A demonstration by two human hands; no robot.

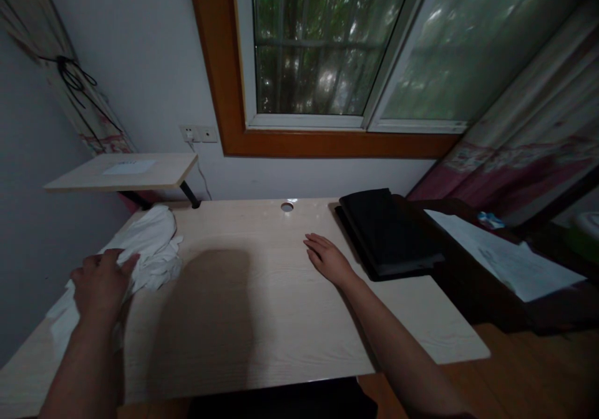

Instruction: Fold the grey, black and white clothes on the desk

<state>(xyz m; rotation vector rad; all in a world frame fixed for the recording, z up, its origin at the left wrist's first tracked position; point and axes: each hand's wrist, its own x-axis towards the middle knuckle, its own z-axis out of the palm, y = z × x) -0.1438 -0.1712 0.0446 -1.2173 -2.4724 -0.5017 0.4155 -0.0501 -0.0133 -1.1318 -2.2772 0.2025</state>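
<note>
On the left of the light wood desk, my left hand is closed over a crumpled white cloth, fingers bent and thumb to the right. Part of the cloth is hidden beneath this hand and wrist. My right hand rests flat on the desk surface with its fingers stretched out and nothing in it. Just to the right of that hand lies a stack of black folders or a flat black case; its exact kind is unclear.
A small raised shelf with a paper label stands at the back left. Behind it, a plug sits in a wall socket. A round cable hole is near the rear edge. White sheets lie on dark furniture at right.
</note>
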